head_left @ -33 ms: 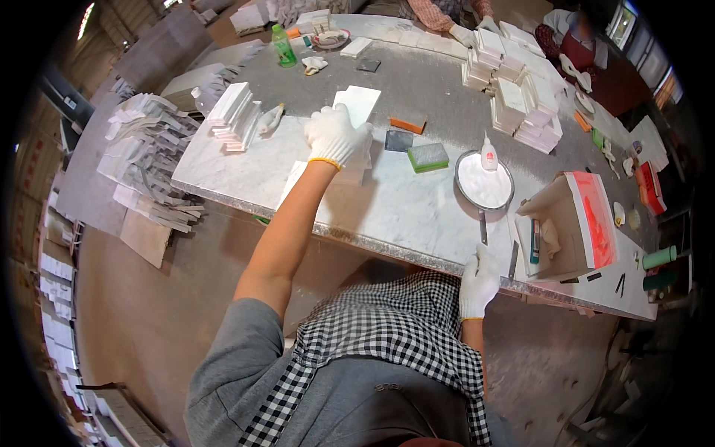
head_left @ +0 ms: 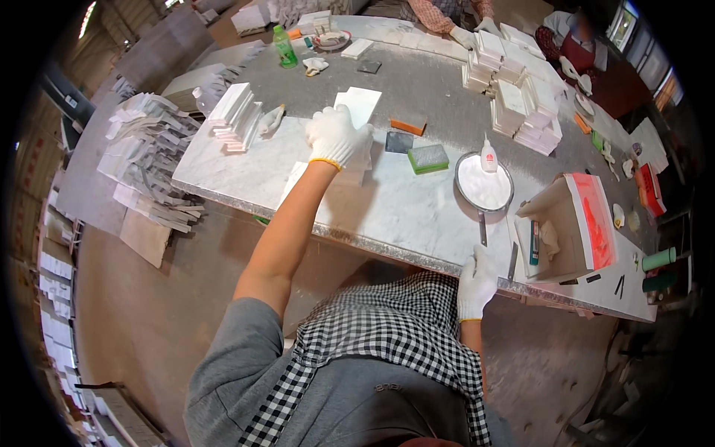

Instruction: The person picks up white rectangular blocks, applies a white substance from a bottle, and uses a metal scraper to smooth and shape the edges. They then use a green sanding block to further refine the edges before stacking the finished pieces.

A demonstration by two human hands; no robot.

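My left hand [head_left: 337,136], in a white knit glove, reaches over a small pile of white stone tiles. Its fingers curl down onto a white tile [head_left: 363,103] that shows beyond the knuckles; the fingertips are hidden. At the table's near edge my right hand [head_left: 477,283], gloved too, is closed, and whatever its fingers hold, if anything, is hidden. Just beyond it lies the handle of a round pan [head_left: 482,227] filled with white powder, with a white squeeze bottle [head_left: 488,158] lying in it. A green-and-grey sponge block [head_left: 428,159] and a dark flat pad [head_left: 399,141] lie between the hands.
A stack of white tiles [head_left: 232,118] stands at the left, and taller tile stacks [head_left: 521,112] at the right. An open cardboard box [head_left: 562,220] sits near the right edge. An orange block [head_left: 408,127] and a green bottle [head_left: 284,46] lie farther off. Co-workers are across the table.
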